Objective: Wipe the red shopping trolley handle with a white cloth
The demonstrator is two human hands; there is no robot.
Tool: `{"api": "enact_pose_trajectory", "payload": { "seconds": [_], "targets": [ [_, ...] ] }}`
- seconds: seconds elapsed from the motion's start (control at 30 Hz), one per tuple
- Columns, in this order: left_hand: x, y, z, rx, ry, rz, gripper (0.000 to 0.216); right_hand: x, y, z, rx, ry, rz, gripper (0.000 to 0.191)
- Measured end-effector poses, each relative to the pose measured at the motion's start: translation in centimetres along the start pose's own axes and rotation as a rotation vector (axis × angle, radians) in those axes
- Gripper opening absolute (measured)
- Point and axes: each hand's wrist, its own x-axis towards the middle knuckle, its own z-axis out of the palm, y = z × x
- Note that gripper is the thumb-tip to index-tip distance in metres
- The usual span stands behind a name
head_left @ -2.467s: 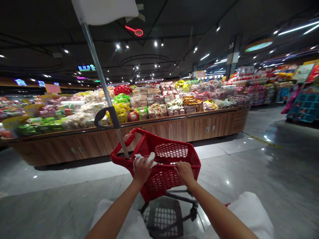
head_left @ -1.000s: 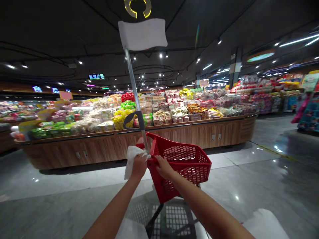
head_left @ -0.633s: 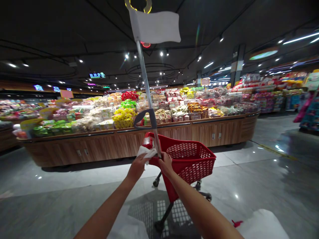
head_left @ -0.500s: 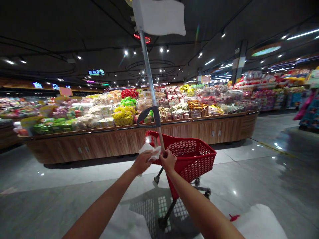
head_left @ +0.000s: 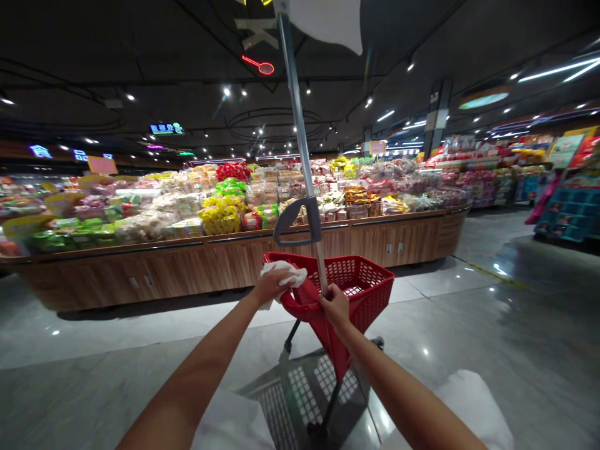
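Observation:
My left hand (head_left: 272, 286) is closed on a crumpled white cloth or tissue (head_left: 294, 276), pressed against the handle end of a red shopping cart (head_left: 370, 290). Beside it, my right hand (head_left: 335, 305) wraps round the lower end of a metal pole (head_left: 299, 119), right at the cart's rim. The pole leans slightly left and carries a grey loop-shaped grip (head_left: 298, 222) partway up. At its top is a white panel (head_left: 328, 22), cut off by the frame edge. The cart's basket is perforated.
Behind the cart runs a long wooden display counter (head_left: 244, 265) heaped with packaged food. More stocked shelves (head_left: 497, 178) stand at the right. Grey glossy floor (head_left: 469, 325) surrounds the cart, and a dark pillar (head_left: 435, 119) rises at the back right.
My left hand has brought the white cloth down onto the cart's handle end. The pole, its grip and my right hand now appear further right, and the view has shifted slightly.

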Motion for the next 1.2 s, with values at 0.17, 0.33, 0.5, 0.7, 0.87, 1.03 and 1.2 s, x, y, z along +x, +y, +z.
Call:
{"api": "enact_pose_trajectory", "payload": {
  "seconds": [0.17, 0.33, 0.5, 0.7, 0.87, 1.03, 1.2],
  "targets": [
    [1.9, -0.2, 0.5, -0.002, 0.097, -0.197, 0.038, 1.5, 2.6, -2.6, 0.099, -0.112, -0.060, 0.017],
    [1.9, 1.7, 1.6, 0.048, 0.108, -0.167, 0.033, 2.9, 2.8, -5.9, 0.013, -0.083, -0.168, 0.016],
    [1.9, 4.8, 2.7, 0.104, 0.132, -0.193, 0.031, 1.3, -2.7, -6.2, -0.412, 0.039, -0.463, 0.019],
    [2.9, 7.3, 3.8, 0.180, 0.141, -0.266, 0.031, -0.3, -5.4, -3.8, -0.970, -0.310, -0.357, 0.044],
    [2.6, 8.7, 4.7, 0.237, 0.167, -0.224, 0.029, 0.1, -4.3, -4.8, -1.091, -0.326, -0.430, 0.042],
    [1.0, 8.5, 5.5, 0.178, 0.189, 0.006, 0.034, 0.5, -4.0, -5.4, -1.043, -0.301, -0.444, 0.040],
    [1.3, 4.6, 2.9, 0.156, 0.059, -0.178, 0.035, 0.7, -3.3, -5.1, -0.987, -0.252, -0.488, 0.034]
  ]
}}
